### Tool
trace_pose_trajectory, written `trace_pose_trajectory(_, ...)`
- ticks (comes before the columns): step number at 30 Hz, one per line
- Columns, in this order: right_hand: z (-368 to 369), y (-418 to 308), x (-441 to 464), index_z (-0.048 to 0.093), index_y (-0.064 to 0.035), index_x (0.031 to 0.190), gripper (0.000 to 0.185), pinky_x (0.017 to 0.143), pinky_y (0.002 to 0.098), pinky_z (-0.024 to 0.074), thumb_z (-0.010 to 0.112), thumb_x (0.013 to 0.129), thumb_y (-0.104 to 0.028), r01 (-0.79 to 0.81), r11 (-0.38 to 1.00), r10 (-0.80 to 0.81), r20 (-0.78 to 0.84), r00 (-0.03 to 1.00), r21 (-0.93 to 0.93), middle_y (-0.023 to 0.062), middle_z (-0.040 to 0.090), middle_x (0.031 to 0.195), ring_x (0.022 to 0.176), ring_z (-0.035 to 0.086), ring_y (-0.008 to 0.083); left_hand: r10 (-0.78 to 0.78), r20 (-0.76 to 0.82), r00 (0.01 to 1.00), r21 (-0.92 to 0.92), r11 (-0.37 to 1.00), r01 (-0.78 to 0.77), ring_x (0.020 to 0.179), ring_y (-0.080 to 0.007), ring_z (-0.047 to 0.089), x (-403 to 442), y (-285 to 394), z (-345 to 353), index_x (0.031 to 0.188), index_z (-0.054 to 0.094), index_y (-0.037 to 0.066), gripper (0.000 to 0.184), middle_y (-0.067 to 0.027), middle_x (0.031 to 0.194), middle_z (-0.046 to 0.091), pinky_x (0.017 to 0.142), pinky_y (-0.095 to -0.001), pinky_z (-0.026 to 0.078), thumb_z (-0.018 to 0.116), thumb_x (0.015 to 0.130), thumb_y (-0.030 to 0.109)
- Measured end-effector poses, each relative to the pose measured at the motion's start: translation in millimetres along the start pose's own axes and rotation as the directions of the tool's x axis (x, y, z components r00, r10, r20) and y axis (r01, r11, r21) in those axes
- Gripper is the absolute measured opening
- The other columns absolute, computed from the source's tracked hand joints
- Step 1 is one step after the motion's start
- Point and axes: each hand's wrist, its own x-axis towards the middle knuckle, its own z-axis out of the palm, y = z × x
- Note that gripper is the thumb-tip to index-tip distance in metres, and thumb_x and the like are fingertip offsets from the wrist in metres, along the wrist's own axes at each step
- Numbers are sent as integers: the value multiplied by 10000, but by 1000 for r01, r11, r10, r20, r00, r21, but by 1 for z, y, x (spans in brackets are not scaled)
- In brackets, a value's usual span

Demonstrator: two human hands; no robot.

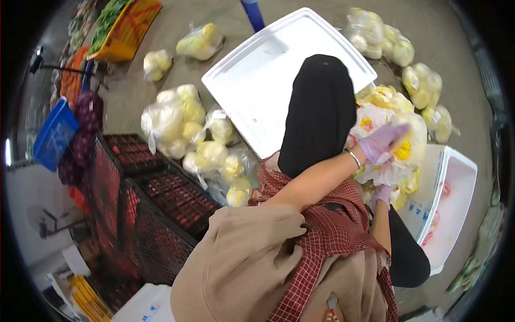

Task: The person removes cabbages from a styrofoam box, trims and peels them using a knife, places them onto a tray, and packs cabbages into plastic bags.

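Observation:
My left hand [382, 144], in a thin purple glove with a bracelet at the wrist, lies with stretched fingers on a pale bundle [416, 137]. Fingertips are slightly blurred. White and yellow printed wrapping [370, 119] surrounds the bundle's near side. Lower down, my right hand [382, 194], also gloved, is at the underside of the wrapping; its fingers are mostly hidden. More yellow wrapping [385, 97] lies just beyond the hands. To the left of them, my raised knee in black partly covers a large white foam tray [257, 70].
Clear bags of pale round produce [174, 115] lie left of the tray, others [422, 86] at the right. A white foam box [458, 188] stands at the right. Black crates [171, 198] are stacked at the left, near a blue basket [55, 134]. An orange crate [131, 32] holds greens.

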Motion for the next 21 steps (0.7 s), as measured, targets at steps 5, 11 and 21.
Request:
trace_pose_trajectory(5, -115, 41, 14, 532, -6, 1056, 303, 653, 333, 457, 570, 822, -196, -269, 946, 270, -22, 963, -179, 94, 633, 839, 737, 585, 206, 207, -143, 968, 157, 970, -184, 1105, -249, 532, -3, 1, 32, 1296, 385, -22, 744, -158, 1194, 518, 949, -348, 447, 768, 723, 258)
trace_pose_trajectory(11, -116, -109, -76, 511, -29, 1047, 290, 612, 388, 461, 528, 777, -134, -155, 972, 103, -268, 958, -178, 161, 585, 717, 636, 572, 298, 205, -51, 977, 886, 462, -51, 1131, -342, 503, 15, -56, 4, 1317, 387, 12, 1018, -209, 1224, 514, 993, -402, 390, 845, 497, 404)
trace_pose_trajectory(21, -85, -54, -81, 506, -36, 1056, 308, 702, 464, 478, 547, 763, -124, 19, 797, -149, -166, 975, -604, 200, 616, 851, 818, 604, 388, 124, -139, 983, 805, 592, 39, 1141, -323, 507, 22, -104, -7, 1340, 341, 25, 1043, -173, 1224, 523, 982, -395, 400, 886, 482, 258)
